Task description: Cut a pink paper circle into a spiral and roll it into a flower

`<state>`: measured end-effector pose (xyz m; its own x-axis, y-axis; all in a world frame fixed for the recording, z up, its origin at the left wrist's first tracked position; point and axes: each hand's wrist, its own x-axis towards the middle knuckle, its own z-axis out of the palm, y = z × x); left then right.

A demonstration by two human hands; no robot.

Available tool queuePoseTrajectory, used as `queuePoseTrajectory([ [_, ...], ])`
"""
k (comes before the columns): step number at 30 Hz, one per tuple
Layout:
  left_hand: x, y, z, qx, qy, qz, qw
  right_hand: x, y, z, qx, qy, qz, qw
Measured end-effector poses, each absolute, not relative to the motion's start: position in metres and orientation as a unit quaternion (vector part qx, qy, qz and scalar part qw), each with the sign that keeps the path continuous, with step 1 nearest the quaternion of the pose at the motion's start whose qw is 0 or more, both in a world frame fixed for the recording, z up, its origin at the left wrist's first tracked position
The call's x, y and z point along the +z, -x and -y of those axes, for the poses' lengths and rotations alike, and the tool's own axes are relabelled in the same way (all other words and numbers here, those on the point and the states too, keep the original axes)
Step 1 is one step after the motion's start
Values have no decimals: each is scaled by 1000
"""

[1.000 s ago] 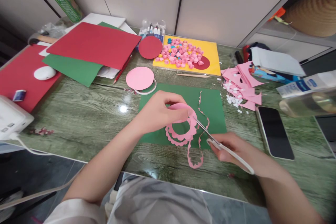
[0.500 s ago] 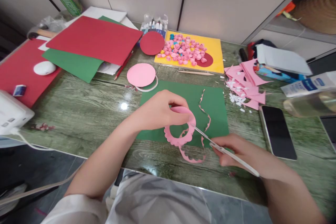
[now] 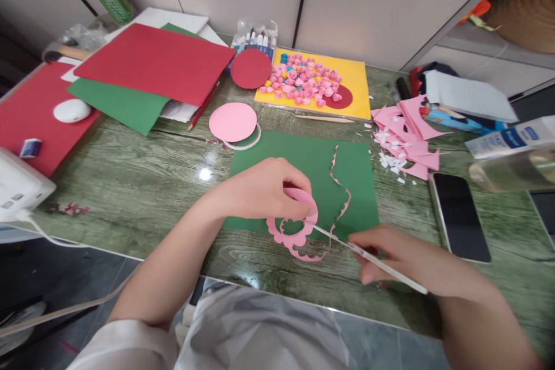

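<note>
My left hand (image 3: 260,188) pinches a pink paper disc (image 3: 299,199) that is cut into a scalloped spiral; the loose spiral strip (image 3: 288,237) hangs below the hand over the table's front edge. My right hand (image 3: 390,251) grips white-handled scissors (image 3: 368,257), whose blades point left into the pink paper's edge. Both hands work above a green paper sheet (image 3: 312,162). A thin scalloped pink offcut (image 3: 340,182) lies on that sheet.
A pink circle (image 3: 233,121), a red circle (image 3: 250,68), and a yellow board (image 3: 355,84) with several small pink paper roses lie behind. Red and green sheets (image 3: 151,63) sit at left, pink scraps (image 3: 403,133) and a phone (image 3: 459,208) at right.
The pink disc has turned in my left hand and sunk a little nearer the table edge. The scissors have cut further along, and the hanging spiral strip has shifted left.
</note>
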<state>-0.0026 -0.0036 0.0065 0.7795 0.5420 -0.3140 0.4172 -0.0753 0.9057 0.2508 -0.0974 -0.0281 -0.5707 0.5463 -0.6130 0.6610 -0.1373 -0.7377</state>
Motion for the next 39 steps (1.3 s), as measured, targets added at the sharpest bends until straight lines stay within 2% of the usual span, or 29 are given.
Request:
queuePoseTrajectory([
  [8, 4, -1, 2, 125, -731, -356, 569, -31, -254, 95, -617, -468, -632, 10],
  [16, -1, -10, 6, 267, -663, -401, 573, -30, -250, 97, -668, -442, -588, -109],
  [24, -16, -25, 16, 329, -622, -393, 592, -33, -239, 98, -650, -434, -592, -197],
  [32, -21, -28, 20, 360, -589, -399, 604, -31, -235, 97, -653, -411, -604, -199],
  [39, -22, -33, 24, 348, -621, -404, 575, -36, -233, 98, -648, -393, -618, -210],
])
